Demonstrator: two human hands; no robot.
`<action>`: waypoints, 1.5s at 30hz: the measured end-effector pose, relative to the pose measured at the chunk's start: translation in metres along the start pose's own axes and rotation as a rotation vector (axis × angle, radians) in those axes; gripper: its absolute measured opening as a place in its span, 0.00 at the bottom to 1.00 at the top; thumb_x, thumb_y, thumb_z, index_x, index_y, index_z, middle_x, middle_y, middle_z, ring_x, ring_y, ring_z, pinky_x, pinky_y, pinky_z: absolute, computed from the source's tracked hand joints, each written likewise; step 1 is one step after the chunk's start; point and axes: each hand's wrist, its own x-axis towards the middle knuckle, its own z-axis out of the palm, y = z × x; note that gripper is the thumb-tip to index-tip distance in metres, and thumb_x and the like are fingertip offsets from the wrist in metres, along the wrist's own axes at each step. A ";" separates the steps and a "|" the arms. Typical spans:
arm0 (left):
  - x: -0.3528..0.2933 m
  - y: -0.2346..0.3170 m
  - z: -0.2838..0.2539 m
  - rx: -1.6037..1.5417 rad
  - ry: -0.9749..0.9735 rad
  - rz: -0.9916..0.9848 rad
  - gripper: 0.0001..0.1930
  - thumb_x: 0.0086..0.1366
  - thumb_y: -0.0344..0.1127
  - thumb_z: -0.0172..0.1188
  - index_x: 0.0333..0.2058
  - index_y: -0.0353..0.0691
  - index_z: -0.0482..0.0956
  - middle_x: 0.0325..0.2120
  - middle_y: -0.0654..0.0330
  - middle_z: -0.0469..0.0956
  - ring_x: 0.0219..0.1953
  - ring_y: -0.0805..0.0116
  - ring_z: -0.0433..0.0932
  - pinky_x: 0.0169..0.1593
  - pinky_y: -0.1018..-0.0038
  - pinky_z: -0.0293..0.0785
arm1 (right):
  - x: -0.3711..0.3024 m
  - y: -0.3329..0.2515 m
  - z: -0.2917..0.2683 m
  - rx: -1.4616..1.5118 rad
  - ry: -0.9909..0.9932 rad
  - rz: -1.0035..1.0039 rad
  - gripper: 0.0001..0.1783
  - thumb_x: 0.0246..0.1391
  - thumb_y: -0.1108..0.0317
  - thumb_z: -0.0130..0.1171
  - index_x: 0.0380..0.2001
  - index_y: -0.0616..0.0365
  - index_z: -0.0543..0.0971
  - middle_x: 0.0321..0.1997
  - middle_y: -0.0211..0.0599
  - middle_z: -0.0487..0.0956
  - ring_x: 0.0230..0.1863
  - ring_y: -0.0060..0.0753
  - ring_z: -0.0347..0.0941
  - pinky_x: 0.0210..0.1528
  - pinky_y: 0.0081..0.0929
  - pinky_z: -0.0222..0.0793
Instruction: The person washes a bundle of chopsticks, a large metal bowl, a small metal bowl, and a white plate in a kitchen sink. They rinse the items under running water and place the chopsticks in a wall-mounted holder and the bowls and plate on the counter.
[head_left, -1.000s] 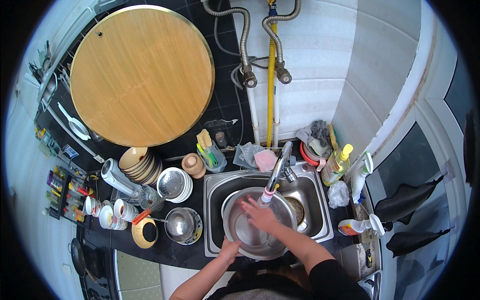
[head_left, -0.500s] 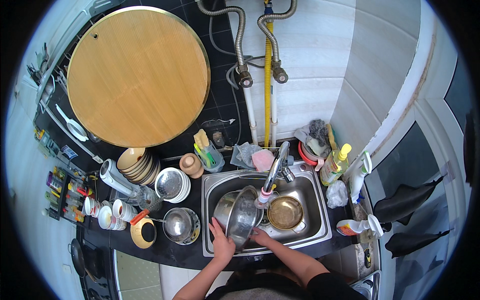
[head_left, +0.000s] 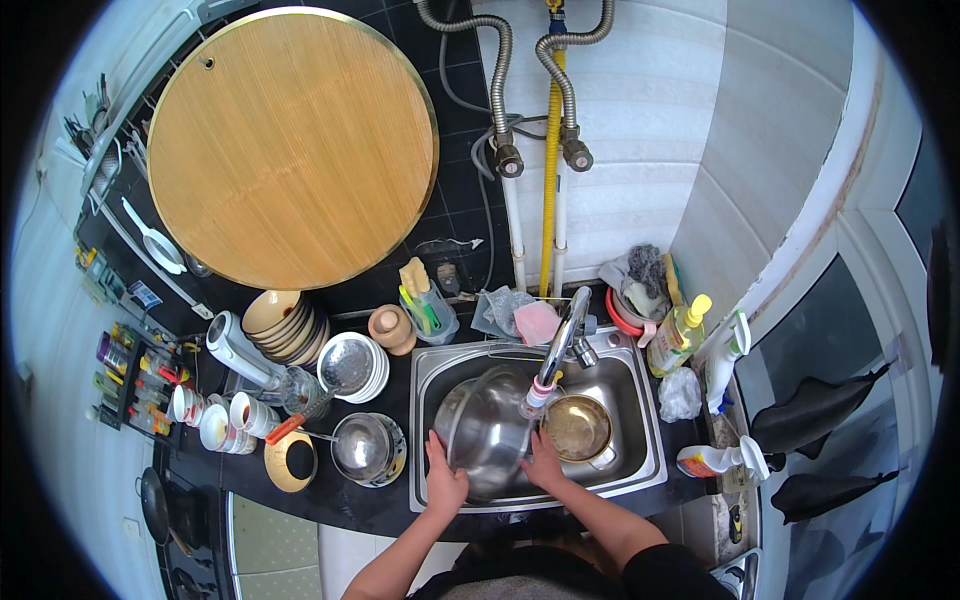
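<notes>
A large stainless steel basin [head_left: 495, 425] is in the left part of the sink [head_left: 655, 455], under the faucet [head_left: 570, 325]. My left hand [head_left: 447, 482] grips its near left rim, fingers pointing up along the side. My right hand [head_left: 543, 465] grips the near right side of the same basin. A second steel rim shows at the basin's left; whether it is a separate vessel under it I cannot tell. Right of the basin sits a round metal pot [head_left: 575, 428] with cloudy liquid in it, close to my right hand.
Left of the sink stand a steel bowl [head_left: 361, 447], a mesh strainer [head_left: 348, 365] on white bowls, stacked brown bowls [head_left: 275, 318] and several cups. Behind it lies a pink sponge [head_left: 537, 323]. A yellow soap bottle [head_left: 680, 338] and spray bottles [head_left: 722, 460] line the right side.
The basin has turned from steeply tilted to flatter, its inside now facing up more. My right hand has moved up along its right side. The whole view has shifted slightly.
</notes>
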 end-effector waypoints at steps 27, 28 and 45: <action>0.028 0.009 0.089 -0.049 -0.356 0.175 0.27 0.53 0.29 0.49 0.52 0.32 0.53 0.45 0.42 0.64 0.46 0.47 0.66 0.44 0.61 0.66 | -0.097 0.032 -0.213 0.578 0.079 0.685 0.16 0.32 0.71 0.55 0.29 0.71 0.74 0.20 0.41 0.74 0.17 0.32 0.70 0.14 0.24 0.65; 0.033 0.018 0.094 0.008 -0.339 0.261 0.27 0.53 0.28 0.48 0.52 0.32 0.52 0.48 0.42 0.62 0.47 0.47 0.65 0.44 0.61 0.66 | -0.106 0.041 -0.208 0.593 0.128 0.684 0.17 0.32 0.71 0.55 0.30 0.70 0.74 0.21 0.42 0.75 0.17 0.32 0.71 0.15 0.24 0.66; 0.107 0.048 0.104 0.106 -0.611 0.383 0.40 0.44 0.49 0.61 0.54 0.38 0.55 0.45 0.49 0.67 0.46 0.52 0.67 0.49 0.67 0.63 | -0.129 0.012 -0.178 0.705 0.079 0.702 0.16 0.35 0.72 0.53 0.31 0.70 0.74 0.22 0.43 0.75 0.16 0.33 0.70 0.14 0.25 0.65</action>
